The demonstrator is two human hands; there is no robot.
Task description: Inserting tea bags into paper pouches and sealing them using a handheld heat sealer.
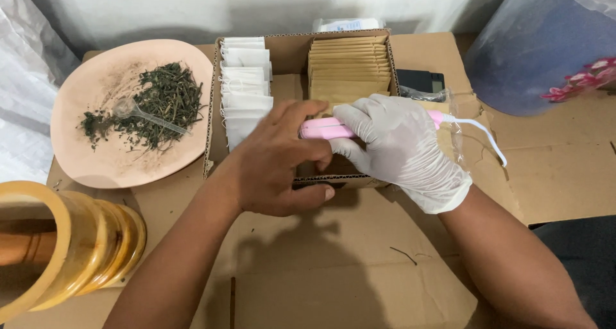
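My right hand (pixel 394 143), in a white glove, grips a small pink sealer tool (pixel 324 129) with a white cord (pixel 484 133), over the front of an open cardboard box (pixel 295 66). My bare left hand (pixel 279 162) rests at the box's front edge, fingers curled against the pink tool's left end and thumb on the rim. What lies between the hands is hidden. Inside the box stand white filter bags (pixel 244 85) on the left and brown paper sachets (pixel 350 66) on the right.
A pink plate (pixel 115 162) with dried green herbs (pixel 160 101) and a clear plastic spoon (pixel 138 113) sits left of the box. Yellow rings (pixel 96 239) lie at the lower left. A small black scale (pixel 420 80) and a blue translucent container (pixel 539 47) are at the right.
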